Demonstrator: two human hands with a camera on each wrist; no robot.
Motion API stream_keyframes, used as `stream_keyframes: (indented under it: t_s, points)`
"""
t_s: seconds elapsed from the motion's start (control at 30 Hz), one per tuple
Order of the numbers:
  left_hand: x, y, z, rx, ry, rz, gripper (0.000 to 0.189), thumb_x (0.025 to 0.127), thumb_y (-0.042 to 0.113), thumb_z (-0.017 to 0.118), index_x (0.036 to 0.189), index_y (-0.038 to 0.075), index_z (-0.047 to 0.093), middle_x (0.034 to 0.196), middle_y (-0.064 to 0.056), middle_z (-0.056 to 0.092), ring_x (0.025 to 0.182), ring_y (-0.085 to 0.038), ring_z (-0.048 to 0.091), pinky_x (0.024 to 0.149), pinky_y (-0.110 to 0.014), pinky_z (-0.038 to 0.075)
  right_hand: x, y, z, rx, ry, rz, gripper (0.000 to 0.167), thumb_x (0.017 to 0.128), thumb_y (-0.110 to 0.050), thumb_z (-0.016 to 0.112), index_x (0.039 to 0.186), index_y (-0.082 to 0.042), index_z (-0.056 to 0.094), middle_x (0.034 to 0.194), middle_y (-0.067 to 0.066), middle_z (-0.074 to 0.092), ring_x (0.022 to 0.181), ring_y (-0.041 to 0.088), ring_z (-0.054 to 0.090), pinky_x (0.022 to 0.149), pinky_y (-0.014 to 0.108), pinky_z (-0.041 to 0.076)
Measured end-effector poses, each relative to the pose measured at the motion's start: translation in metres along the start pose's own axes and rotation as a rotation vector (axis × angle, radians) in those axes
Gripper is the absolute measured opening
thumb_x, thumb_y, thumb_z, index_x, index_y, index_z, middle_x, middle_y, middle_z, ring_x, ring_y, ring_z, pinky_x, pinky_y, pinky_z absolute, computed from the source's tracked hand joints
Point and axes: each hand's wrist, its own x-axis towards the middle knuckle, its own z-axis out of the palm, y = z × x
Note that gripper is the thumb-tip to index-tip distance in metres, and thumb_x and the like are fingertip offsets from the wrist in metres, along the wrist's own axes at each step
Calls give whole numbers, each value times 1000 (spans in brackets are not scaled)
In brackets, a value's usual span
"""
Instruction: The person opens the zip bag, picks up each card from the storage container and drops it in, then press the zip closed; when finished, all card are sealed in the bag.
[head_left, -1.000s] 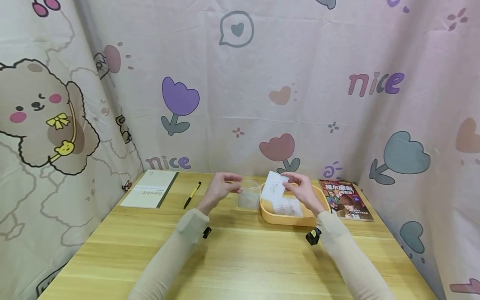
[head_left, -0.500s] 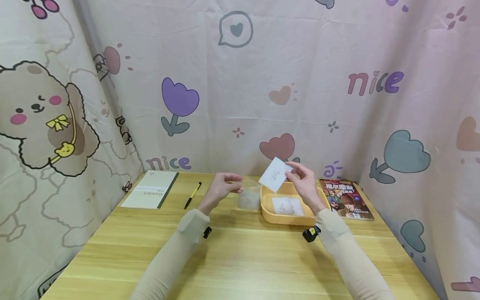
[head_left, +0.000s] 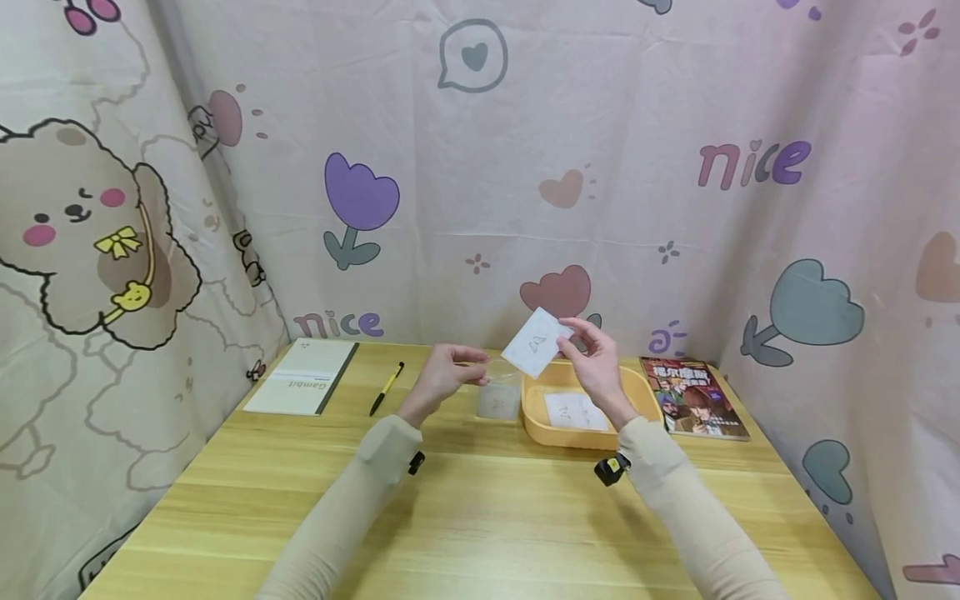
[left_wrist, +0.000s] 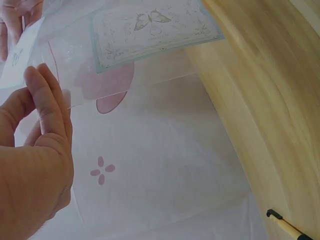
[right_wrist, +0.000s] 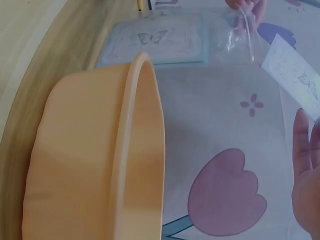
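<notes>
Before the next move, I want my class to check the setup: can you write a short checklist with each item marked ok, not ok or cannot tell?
1. White card pinched in the right grip: ok.
2. Clear bag held by the left grip: ok.
3. Bag's mouth wide enough for the card: cannot tell; the clear film is hard to read.
4. Card squared to the bag: not ok; it is tilted.
5. Orange tray emptied: not ok; at least one similar card lies inside.
6. Pen apart from both grips: ok.
</notes>
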Motion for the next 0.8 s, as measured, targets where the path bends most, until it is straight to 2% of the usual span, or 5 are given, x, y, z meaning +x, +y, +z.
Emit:
stream_keyframes:
  t_s: [0.27,0.53,0.67,0.8]
  points:
    - [1,1,2,3,-5,6,27,84,-7,69,111,-8,68,112,-28,69,68,-14,72,75,-34,64,1,-3,10,22,-10,-33,30,87,13,64,117,11,63,94,18,60,79,17,58,67,21,61]
    - [-1,2,3,1,-27,7,28,85,-6,69,112,-9,67,112,-28,68,69,-16,72,73,-32,64,1,-5,24,34,-11,-76,31,86,15,63,117,12,62,92,16,57,81,17,61,68,25,62]
    - [-2,2,3,-1,-43,8,30,85,-5,69,115,-10,66,114,-29,67,71,-17,73,72,-31,64,0,-6,28,-5,-35,-98,30,87,13,63,117,10,62,89,23,55,76,12,63,68,22,61]
    - [-2,1,3,-8,-33,4,33,84,-5,71,116,-11,65,111,-28,68,70,-16,72,71,-31,64,-4,-5,29,-95,-74,-120,27,89,11,63,116,8,63,88,28,58,70,5,64,69,17,59]
